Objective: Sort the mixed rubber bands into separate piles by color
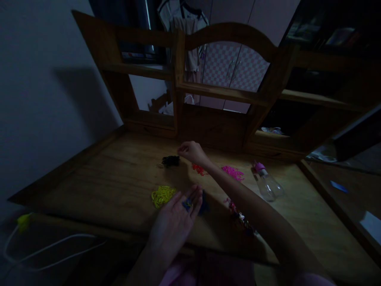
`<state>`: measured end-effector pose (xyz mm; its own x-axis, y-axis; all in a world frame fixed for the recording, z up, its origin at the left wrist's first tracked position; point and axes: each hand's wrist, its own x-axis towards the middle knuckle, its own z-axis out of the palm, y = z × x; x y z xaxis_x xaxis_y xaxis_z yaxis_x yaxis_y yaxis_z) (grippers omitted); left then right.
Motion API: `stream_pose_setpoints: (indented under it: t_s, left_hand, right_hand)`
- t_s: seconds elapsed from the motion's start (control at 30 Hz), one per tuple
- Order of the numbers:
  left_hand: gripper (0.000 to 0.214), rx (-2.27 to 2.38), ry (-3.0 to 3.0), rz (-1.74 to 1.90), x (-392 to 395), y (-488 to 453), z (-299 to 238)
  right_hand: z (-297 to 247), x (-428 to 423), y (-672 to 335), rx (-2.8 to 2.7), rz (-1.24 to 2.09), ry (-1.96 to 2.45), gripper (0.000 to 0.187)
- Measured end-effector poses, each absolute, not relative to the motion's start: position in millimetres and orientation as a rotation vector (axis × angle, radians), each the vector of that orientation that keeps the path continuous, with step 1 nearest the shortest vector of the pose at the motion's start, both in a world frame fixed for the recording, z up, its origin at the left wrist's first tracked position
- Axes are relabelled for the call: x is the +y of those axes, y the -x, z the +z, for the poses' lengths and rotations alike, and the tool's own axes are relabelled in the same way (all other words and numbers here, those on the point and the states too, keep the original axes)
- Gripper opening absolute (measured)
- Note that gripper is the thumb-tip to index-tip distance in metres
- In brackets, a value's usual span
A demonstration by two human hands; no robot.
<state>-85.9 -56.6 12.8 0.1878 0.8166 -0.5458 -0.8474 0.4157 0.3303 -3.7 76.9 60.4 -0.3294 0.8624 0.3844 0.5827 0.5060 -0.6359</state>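
Observation:
My left hand [174, 220] is held palm up above the table's front part, fingers loosely curved. Small blue and yellow rubber bands [187, 204] rest in it, against the fingers. Just beside its fingertips lies a dark blue pile [204, 203], partly hidden by the hand. A yellow pile of bands [163, 196] is to its left. Farther back, my right hand [192, 151] is closed in a pinch; whatever is between its fingertips is too small to see. Near those fingertips sits a black bundle of bands [170, 160]. Red bands [197, 169] lie partly under my right wrist.
A pink pile [233, 173] and a clear bottle with a pink top [268, 186] are right of my forearm. A string of mixed beads or charms [241, 219] lies nearer me. The wooden shelf frame [214, 93] stands along the table's back, with a wall [44, 103] at left.

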Motion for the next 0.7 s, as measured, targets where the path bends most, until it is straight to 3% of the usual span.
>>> stream_pose_setpoints:
  t_s: [0.23, 0.4, 0.6, 0.7]
  left_hand:
    - [0.045, 0.594, -0.044, 1.300, -46.1, 90.3, 2.4]
    - [0.052, 0.557, -0.100, 1.280, -42.5, 80.5, -3.0]
    - [0.050, 0.668, -0.396, 1.184, -50.9, 73.4, 11.8]
    - [0.052, 0.744, -0.657, 1.177, -60.1, 69.8, 8.4]
  right_hand:
    - [66.7, 83.5, -79.1, -1.890, 0.401, 1.248, 0.026]
    - [56.6, 37.0, -150.4, -1.723, 0.393, 1.396, 0.022]
    - [33.4, -39.4, -104.7, -2.023, 0.640, 1.214, 0.014]
    - [16.8, -52.6, -78.0, -2.062, 0.536, 1.235, 0.015]
